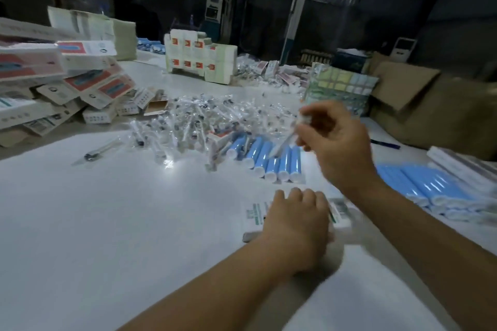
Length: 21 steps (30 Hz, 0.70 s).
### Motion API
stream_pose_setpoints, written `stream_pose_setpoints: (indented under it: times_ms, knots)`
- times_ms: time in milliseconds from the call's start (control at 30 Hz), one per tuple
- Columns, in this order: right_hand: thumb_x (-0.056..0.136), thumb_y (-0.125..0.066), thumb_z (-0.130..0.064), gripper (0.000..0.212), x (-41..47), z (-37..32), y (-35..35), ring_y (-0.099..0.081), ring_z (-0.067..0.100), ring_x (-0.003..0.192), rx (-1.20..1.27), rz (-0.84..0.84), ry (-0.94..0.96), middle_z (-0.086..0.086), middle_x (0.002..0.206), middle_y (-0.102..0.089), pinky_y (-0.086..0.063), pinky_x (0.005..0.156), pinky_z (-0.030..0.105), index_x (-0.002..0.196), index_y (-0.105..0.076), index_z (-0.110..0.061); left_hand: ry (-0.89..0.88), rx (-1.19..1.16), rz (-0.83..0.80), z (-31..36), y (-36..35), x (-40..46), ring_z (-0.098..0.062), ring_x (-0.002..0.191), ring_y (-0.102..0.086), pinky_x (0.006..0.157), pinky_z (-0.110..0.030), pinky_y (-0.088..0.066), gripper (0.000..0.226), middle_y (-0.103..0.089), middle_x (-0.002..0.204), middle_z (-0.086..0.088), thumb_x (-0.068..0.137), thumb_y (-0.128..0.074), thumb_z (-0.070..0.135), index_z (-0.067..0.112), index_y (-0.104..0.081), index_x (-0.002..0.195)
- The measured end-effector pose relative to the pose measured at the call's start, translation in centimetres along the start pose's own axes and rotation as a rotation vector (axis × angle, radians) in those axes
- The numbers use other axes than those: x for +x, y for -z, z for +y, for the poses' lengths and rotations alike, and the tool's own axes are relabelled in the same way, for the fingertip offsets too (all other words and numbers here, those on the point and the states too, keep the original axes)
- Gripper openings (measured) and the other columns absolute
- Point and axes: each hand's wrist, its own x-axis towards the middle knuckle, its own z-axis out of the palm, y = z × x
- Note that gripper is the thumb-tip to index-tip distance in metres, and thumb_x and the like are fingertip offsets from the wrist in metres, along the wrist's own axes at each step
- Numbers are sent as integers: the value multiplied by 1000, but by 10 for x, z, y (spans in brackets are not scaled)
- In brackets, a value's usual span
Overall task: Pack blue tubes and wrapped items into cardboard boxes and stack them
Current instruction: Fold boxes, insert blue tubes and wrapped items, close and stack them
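- Across the white table (107, 223), supplies are grouped within reach, apparently so one person can pack seated: finished cartons (35, 70) piled far left, wrapped items (204, 118) heaped in the middle.
- Blue tubes (271, 158) lie side by side just beyond the hands, long axes running away from the person, white caps nearest.
- Cardboard box (295, 216) lies flat, long axis left to right; the left hand (295, 220) presses it down, fingers curled over it, likely steadying it for loading.
- Right hand (333, 142) hangs above the tubes, pinching one wrapped item (289, 140), tilted down-left.
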Motion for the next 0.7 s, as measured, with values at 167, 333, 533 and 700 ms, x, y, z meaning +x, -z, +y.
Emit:
stream_pose_setpoints:
  times_ms: [167,333,533,700]
  knots:
    - [89,-60,-2,13,-64,39,109,-62,7,53,206,577,-567,7,67,-60,-51,51,20,79,-61,-11,-3,-7,87,3,1,7,-30,125,-38,96,-44,-31,65,-41,139,-9,94,-39,53,13,-24,143]
    - [85,-63,4,9,-91,60,110,-61,11,49,320,635,-800,5,56,-61,-52,47,21,79,-60,-2,2,-15,113,2,-1,4,-24,122,-40,94,-39,-33,66,-42,137,-3,92,-32,59,18,-23,143]
    - [83,-67,-5,12,-91,58,83,-62,10,56,214,650,-826,3,64,-63,-49,54,23,75,-60,-10,8,-56,142,5,-1,3,-20,120,-41,96,-36,-34,66,-43,137,1,91,-31,61,22,-22,143]
    - [93,-55,-35,28,-97,45,68,-64,11,58,71,378,-892,-9,60,-67,-44,48,17,70,-65,-23,-13,-39,164,10,-2,4,-19,114,-43,92,-34,-35,64,-46,131,2,91,-31,61,22,-24,141]
